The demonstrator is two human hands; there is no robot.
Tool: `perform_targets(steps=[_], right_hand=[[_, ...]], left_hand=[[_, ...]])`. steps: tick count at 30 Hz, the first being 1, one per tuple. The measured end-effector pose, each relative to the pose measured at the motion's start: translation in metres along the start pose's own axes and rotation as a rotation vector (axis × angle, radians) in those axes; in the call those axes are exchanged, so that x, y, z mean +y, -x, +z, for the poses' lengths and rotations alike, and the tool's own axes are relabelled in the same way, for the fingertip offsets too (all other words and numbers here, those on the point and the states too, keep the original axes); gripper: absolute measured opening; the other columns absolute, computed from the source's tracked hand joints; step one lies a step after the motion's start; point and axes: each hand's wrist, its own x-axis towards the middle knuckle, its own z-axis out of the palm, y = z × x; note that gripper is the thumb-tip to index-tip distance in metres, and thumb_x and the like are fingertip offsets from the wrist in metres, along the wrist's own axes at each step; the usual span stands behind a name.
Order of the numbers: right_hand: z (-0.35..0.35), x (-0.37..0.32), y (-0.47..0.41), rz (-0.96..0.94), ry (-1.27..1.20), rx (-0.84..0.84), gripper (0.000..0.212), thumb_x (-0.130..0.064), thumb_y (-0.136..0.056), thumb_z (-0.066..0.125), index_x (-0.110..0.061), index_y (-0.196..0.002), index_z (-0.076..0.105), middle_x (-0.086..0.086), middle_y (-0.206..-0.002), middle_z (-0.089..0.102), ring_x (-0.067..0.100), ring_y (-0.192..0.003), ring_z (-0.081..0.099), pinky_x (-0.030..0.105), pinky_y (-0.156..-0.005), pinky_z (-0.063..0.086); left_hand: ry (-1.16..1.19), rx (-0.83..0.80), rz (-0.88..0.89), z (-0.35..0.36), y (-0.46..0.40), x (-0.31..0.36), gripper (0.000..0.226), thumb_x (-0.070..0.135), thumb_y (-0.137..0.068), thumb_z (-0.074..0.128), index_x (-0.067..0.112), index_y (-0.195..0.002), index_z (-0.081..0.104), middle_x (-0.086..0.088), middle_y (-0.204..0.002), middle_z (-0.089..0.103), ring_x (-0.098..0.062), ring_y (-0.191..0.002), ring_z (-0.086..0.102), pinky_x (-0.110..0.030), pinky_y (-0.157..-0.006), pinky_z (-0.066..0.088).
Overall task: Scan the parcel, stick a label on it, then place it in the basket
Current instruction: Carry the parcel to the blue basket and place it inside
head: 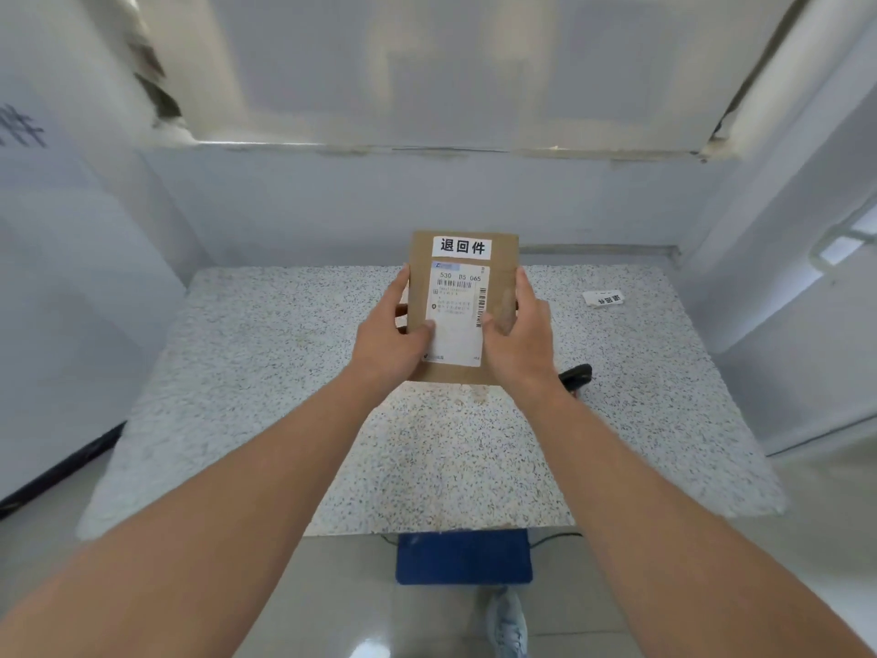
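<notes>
1. Plainly, the parcel (pixel 462 306) — a flat brown cardboard envelope — was held above the speckled table (pixel 265 372), its printed face turned up toward the camera.
2. The left hand (pixel 387 346) was closed on its left edge, thumb lying across the white shipping label (pixel 458 315); the right hand (pixel 519 334) was closed on the right edge.
3. A white sticker with bold black characters (pixel 461 246) already sat along the top of the parcel, so the remaining step looked to be the drop into the basket.
4. To do that well, keep both grips at the edges and carry the parcel flat, releasing low.
5. No basket was in view — its direction could not be told.
6. A dark object (pixel 576 375) just beyond the right wrist, perhaps the scanner, was mostly hidden.
7. A spare sticker (pixel 603 298) lay on the table, well to the right.
</notes>
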Motion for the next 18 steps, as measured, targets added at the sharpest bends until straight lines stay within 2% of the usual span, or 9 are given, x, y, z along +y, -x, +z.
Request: perform_targets(steps=[2,4,8,10,12,15,17,18], right_hand=[[0.000,-0.016,0.016,-0.033,-0.008,0.017,0.080,-0.011,-0.103,0.063,-0.031,-0.167,0.019,0.003,-0.138,0.043,0.010,-0.119,0.048,0.031,-0.102,0.049],[0.000,-0.031,0.030,-0.062,-0.020,0.028,0.080,-0.012,-0.103,0.064,-0.030,-0.167,0.020,0.003,-0.139,0.044,0.010,-0.119,0.047,0.035,-0.105,0.050],[0.003,-0.058,0.056,-0.150,-0.017,0.006,0.081,-0.013,-0.103,0.064,-0.034,-0.167,0.019,-0.002,-0.130,0.043,0.008,-0.113,0.046,0.029,-0.096,0.049],[0.007,-0.068,0.066,-0.188,-0.015,-0.022,0.081,-0.014,-0.103,0.064,-0.040,-0.166,0.020,-0.002,-0.129,0.043,0.011,-0.113,0.049,0.035,-0.097,0.055],[0.011,-0.075,0.076,-0.228,-0.001,-0.052,0.080,-0.015,-0.103,0.064,-0.041,-0.165,0.021,0.001,-0.134,0.047,0.010,-0.115,0.048,0.037,-0.102,0.053],[0.015,-0.082,0.096,-0.304,0.016,-0.113,0.077,-0.017,-0.104,0.064,-0.037,-0.166,0.023,0.003,-0.138,0.049,0.006,-0.115,0.043,0.025,-0.101,0.042],[0.018,-0.084,0.111,-0.348,0.018,-0.169,0.075,-0.017,-0.104,0.063,-0.036,-0.166,0.024,0.001,-0.138,0.048,0.004,-0.115,0.042,0.008,-0.094,0.035],[0.021,-0.085,0.119,-0.369,0.020,-0.192,0.075,-0.017,-0.104,0.063,-0.035,-0.166,0.023,0.001,-0.138,0.048,0.004,-0.114,0.042,-0.001,-0.086,0.033]], left_hand=[[-0.022,0.020,0.033,-0.017,0.014,0.010,0.078,0.021,-0.101,0.063,0.052,-0.159,0.022,0.012,-0.126,0.057,-0.014,-0.103,0.066,-0.021,-0.061,0.054],[-0.042,0.041,0.067,-0.033,0.028,0.017,0.079,0.021,-0.101,0.063,0.053,-0.159,0.021,0.011,-0.125,0.057,-0.014,-0.104,0.067,-0.023,-0.066,0.055],[-0.065,0.101,0.098,-0.061,0.058,0.028,0.079,0.021,-0.102,0.061,0.055,-0.159,0.018,0.012,-0.127,0.056,-0.001,-0.096,0.062,-0.031,-0.077,0.059],[-0.086,0.143,0.119,-0.072,0.075,0.028,0.077,0.022,-0.104,0.059,0.054,-0.160,0.017,0.011,-0.125,0.054,-0.001,-0.096,0.061,-0.032,-0.081,0.059],[-0.099,0.182,0.133,-0.080,0.093,0.026,0.074,0.022,-0.105,0.058,0.052,-0.160,0.018,0.010,-0.127,0.054,-0.008,-0.099,0.064,-0.029,-0.081,0.059],[-0.099,0.254,0.119,-0.092,0.122,0.020,0.072,0.022,-0.105,0.057,0.053,-0.159,0.020,0.006,-0.141,0.057,-0.019,-0.117,0.061,-0.042,-0.096,0.059],[-0.096,0.302,0.105,-0.101,0.143,0.015,0.072,0.022,-0.105,0.057,0.052,-0.160,0.021,0.005,-0.147,0.055,-0.018,-0.120,0.058,-0.044,-0.100,0.057],[-0.091,0.325,0.097,-0.105,0.155,0.013,0.071,0.021,-0.105,0.057,0.052,-0.160,0.022,0.006,-0.148,0.055,-0.016,-0.120,0.056,-0.043,-0.102,0.057]])
